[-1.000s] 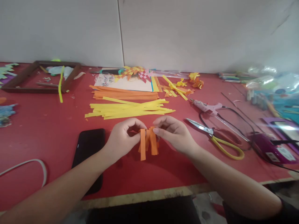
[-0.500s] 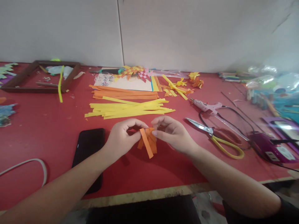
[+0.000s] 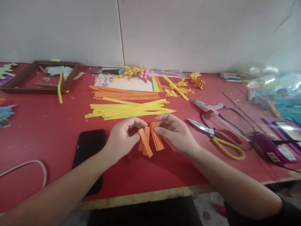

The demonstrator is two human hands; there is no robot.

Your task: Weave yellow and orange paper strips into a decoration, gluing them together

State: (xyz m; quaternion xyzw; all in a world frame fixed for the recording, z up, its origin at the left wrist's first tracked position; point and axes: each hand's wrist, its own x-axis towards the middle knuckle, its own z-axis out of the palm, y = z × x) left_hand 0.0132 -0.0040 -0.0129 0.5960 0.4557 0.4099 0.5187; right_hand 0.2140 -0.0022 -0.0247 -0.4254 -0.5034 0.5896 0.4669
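Between my hands, above the front of the red table, hang several short orange paper strips (image 3: pixel 157 138), their lower ends fanned apart. My left hand (image 3: pixel 123 133) pinches the strips on the left side by their upper ends. On the other side, my right hand (image 3: pixel 176 133) grips a bunch of them between thumb and fingers. Just beyond the hands lies a pile of long yellow paper strips (image 3: pixel 129 110), with long orange paper strips (image 3: pixel 124 95) behind it.
A black phone (image 3: pixel 90 157) lies left of my hands. To the right are scissors (image 3: pixel 213 135), a pink glue gun (image 3: pixel 209 108) and a purple device (image 3: pixel 272 150). Further back are a brown frame (image 3: pixel 30 91), woven paper pieces (image 3: pixel 134 72) and yellow-orange scraps (image 3: pixel 180 88).
The strips have spread from one overlapping cluster into two groups, with the right-hand bunch swung outward. Both hands have risen slightly and keep their hold.
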